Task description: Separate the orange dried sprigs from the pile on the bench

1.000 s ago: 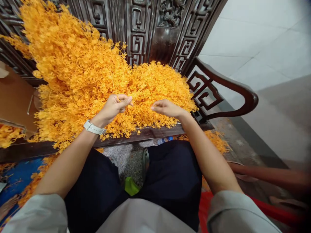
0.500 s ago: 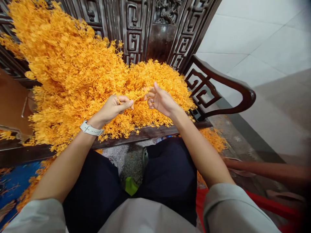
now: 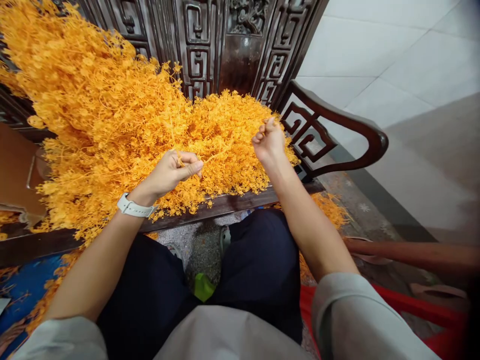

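Observation:
A big heap of orange plastic flower sprigs [image 3: 112,115] covers the seat of a dark carved wooden bench [image 3: 210,216]. Over the front of the heap, my left hand [image 3: 170,172] pinches an orange plastic sprig [image 3: 215,156] between thumb and fingers, its thin stem pointing right toward the heap. My right hand [image 3: 270,142] is raised over the heap's right end, apart from that sprig, with its fingers curled in. Whatever may be between those fingers is hidden.
The bench's curved armrest [image 3: 360,130] stands to the right, before a white tiled wall [image 3: 375,50]. A cardboard box [image 3: 18,170] sits at the left. Loose orange pieces [image 3: 330,210] lie on the floor. Another person's arm or leg [image 3: 412,257] shows at the right.
My right hand has moved right and away from my left hand, and its fingers have curled in. My left hand keeps its pinch on the sprig in nearly the same place.

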A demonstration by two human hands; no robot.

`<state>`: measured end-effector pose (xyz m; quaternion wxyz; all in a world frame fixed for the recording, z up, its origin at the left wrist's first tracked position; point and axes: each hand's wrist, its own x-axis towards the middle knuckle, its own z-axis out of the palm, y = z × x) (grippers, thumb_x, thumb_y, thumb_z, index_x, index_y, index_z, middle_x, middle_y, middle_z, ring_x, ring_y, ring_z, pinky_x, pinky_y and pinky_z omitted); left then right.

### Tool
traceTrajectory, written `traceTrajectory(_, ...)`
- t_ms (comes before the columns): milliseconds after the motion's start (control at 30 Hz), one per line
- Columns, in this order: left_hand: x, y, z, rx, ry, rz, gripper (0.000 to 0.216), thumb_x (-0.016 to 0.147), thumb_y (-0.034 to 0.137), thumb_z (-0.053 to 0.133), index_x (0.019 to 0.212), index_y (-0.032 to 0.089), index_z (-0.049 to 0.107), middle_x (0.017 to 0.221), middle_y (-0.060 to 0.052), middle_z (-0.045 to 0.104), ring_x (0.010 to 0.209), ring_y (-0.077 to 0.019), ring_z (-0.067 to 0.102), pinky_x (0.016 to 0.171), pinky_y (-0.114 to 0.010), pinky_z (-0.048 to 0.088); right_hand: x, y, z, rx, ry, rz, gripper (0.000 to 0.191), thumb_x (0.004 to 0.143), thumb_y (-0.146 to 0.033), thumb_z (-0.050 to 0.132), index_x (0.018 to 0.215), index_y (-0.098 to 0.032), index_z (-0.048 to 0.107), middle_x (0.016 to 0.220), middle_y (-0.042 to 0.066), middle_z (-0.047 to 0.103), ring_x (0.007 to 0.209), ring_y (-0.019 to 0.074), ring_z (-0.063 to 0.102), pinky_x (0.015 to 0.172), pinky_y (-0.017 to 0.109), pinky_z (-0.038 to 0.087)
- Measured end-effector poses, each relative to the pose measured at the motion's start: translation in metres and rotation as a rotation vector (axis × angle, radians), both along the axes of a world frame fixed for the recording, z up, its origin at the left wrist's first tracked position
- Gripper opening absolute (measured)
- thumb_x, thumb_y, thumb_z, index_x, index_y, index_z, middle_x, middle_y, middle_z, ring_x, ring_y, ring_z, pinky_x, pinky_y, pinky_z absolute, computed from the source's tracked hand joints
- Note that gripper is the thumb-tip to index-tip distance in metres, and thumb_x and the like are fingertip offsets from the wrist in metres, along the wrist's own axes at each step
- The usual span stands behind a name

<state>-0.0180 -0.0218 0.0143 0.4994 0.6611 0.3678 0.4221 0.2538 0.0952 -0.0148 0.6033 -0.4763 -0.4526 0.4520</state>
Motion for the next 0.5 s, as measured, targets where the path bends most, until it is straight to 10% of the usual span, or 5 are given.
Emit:
traceTrajectory(100,-0.012,-0.002,-0.005,-0.086,-0.132,0.082,0.039,0.087,0.05,0.084,0.066,0.017,0.075,0.052,0.001,0.039,0.047,-0.0078,0.028,0.045,-0.024,0.022,0.019,-0.011,-0.007,-0.029,-0.251,0.224,0.025,0.097,-0.046,0.07,0.091,-0.023,0.062,0.067,-0.004,0.051,0.055,0.0104,0.041,0.053,0.026,0.035)
traceTrajectory(233,-0.019,0.006,-0.011,-0.211,-0.287,0.184,0.032,0.094,0.038,0.079,0.071,0.017,0.075,0.055,-0.001,0.047,0.049,-0.0082,0.04,0.047,-0.021,0.039,0.006,-0.049,-0.001,-0.109,-0.692,1.374,0.028,0.09,-0.044,0.082,0.098,-0.017,0.076,0.075,0.001,0.069,0.066,0.012,0.061,0.061,0.025,0.047)
traceTrajectory(300,-0.019,0.01,-0.008,-0.288,-0.397,0.226,0.023,0.097,0.033,0.076,0.081,0.016,0.077,0.064,-0.004,0.059,0.054,-0.0099,0.053,0.053,-0.021,0.049,-0.002,-0.06,0.01,-0.134,-0.659,1.711,0.034,0.094,-0.048,0.077,0.104,-0.016,0.079,0.076,0.002,0.07,0.066,0.0119,0.063,0.062,0.024,0.05)
traceTrajectory(367,-0.016,0.012,-0.004,-0.364,-0.496,0.263,0.017,0.099,0.03,0.073,0.091,0.015,0.077,0.077,-0.007,0.068,0.06,-0.0107,0.062,0.056,-0.021,0.054,-0.004,-0.06,0.022,-0.065,-0.431,1.532,0.044,0.095,-0.06,0.073,0.11,-0.018,0.077,0.075,0.001,0.069,0.064,0.0115,0.06,0.061,0.025,0.05)
traceTrajectory(500,-0.01,0.013,0.001,-0.454,-0.612,0.294,0.016,0.103,0.026,0.068,0.104,0.014,0.078,0.094,-0.01,0.077,0.068,-0.0114,0.069,0.065,-0.023,0.061,-0.002,-0.043,0.029,0.023,0.036,0.55,0.058,0.097,-0.076,0.055,0.116,-0.023,0.069,0.088,0.002,0.067,0.065,0.0114,0.052,0.06,0.026,0.048)
